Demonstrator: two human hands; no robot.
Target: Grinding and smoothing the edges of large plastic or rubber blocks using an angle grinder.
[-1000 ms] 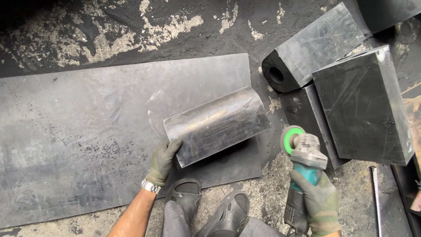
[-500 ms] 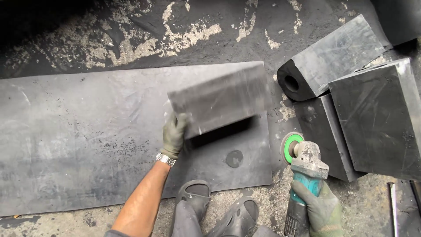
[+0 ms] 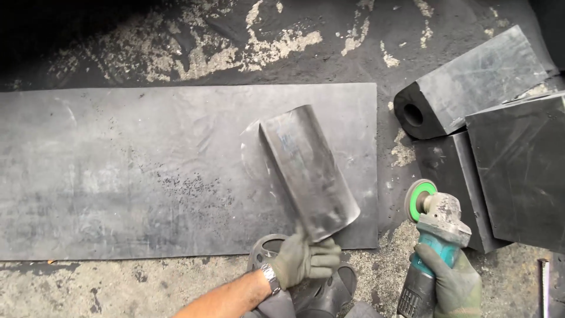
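My left hand [image 3: 304, 261], in a grey-green glove, grips the near end of a dark grey block [image 3: 309, 171] with a rounded top. The block lies at an angle on a large dark rubber sheet [image 3: 147, 176], its far end pointing up and left. My right hand [image 3: 450, 282], also gloved, holds a teal angle grinder [image 3: 435, 232] with a green disc [image 3: 419, 199]. The grinder hovers just right of the sheet's near right corner, apart from the block.
Several large dark blocks [image 3: 518, 159] are stacked at the right, one with a round hole [image 3: 413, 115] in its end. My sandalled feet [image 3: 312, 291] stand at the bottom edge on rough, stained concrete [image 3: 118, 288]. A metal rod [image 3: 541, 288] lies at the far right.
My left hand has turned the block from lying crosswise to pointing lengthwise away from me and moved its grip to the near end. The grinder stayed at the right.
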